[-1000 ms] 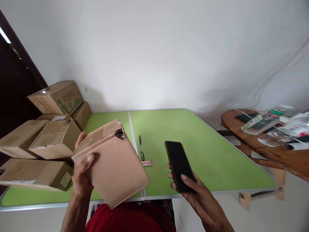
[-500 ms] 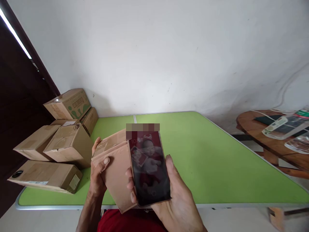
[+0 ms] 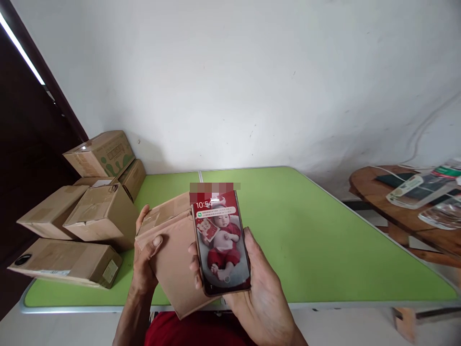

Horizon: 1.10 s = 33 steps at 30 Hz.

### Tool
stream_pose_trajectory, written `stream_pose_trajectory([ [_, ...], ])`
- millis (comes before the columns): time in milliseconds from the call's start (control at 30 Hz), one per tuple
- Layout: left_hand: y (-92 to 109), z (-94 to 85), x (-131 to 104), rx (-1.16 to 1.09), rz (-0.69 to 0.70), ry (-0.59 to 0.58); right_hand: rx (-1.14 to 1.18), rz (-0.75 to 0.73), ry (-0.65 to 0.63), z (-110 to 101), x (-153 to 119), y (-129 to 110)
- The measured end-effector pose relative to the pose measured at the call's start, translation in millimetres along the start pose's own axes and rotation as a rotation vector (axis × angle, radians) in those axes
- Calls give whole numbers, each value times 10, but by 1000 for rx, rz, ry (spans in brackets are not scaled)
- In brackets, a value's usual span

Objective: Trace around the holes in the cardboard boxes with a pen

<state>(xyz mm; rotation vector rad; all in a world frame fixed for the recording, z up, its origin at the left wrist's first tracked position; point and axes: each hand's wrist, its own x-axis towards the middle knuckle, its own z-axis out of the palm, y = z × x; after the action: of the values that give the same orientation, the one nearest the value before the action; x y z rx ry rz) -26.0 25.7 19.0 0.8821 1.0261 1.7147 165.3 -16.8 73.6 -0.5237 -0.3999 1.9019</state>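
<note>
Phone lit up in front of the held box

On the left, a stack of cardboard boxes (image 3: 103, 206) stood on the green table (image 3: 334, 250), and little about it had altered. The change lay nearer the middle: a second earlier the phone (image 3: 225, 252) had been held well off to the right with a dark screen; now it was in front of the held box (image 3: 173, 264), and its screen had come on, showing a picture, the time 10:54 and a message strip. So the screen could be read while the box was kept up, though the phone now covered the box's torn corner. Both hands were taken.

The left hand (image 3: 146, 264) was closed around the box's left side, thumb pressed on the broad front face and fingers wrapped over the far edge. The box tilted, its lower corner down by the table's near edge, most of it reaching rightward out of that grip. Then came the phone, held upright with a slight lean — whether it touched the box could not be told. The right hand (image 3: 262, 288) cradled it from below and behind, curled only as wide as the phone: fingertips on its left edge, thumb along its right. A wooden side table (image 3: 370, 187) stood at the far right.
</note>
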Motion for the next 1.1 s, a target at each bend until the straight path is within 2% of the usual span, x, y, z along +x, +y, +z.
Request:
stream_pose_trajectory([
  [133, 28, -24, 13, -57, -26, 15, -43, 1, 30, -57, -42, -24],
  [267, 37, -62, 26, -86, -22, 43, -108, -108, 125, -266, -119, -118],
  [333, 40, -91, 33, -87, -12, 51, -166, -168, 225, -453, -150, -220],
  [467, 50, -105, 37, -94, -6, 55, -345, -299, 546, -965, -92, -448],
  [567, 67, -59, 31, -95, -28, 60, -468, -292, 741, -1354, 44, -545],
  [667, 87, -10, 19, -98, -34, 56, -604, -236, 852, -1657, 164, -568],
  [833, 75, 3, 0, -110, -37, 9, -827, -178, 939, -1966, 225, -594],
  [967, 30, -14, 5, -113, -25, -23, -1070, -123, 983, -2075, 221, -649],
  [1100, 26, 0, 5, -117, -26, -36, -1245, -55, 960, -2190, 217, -711],
])
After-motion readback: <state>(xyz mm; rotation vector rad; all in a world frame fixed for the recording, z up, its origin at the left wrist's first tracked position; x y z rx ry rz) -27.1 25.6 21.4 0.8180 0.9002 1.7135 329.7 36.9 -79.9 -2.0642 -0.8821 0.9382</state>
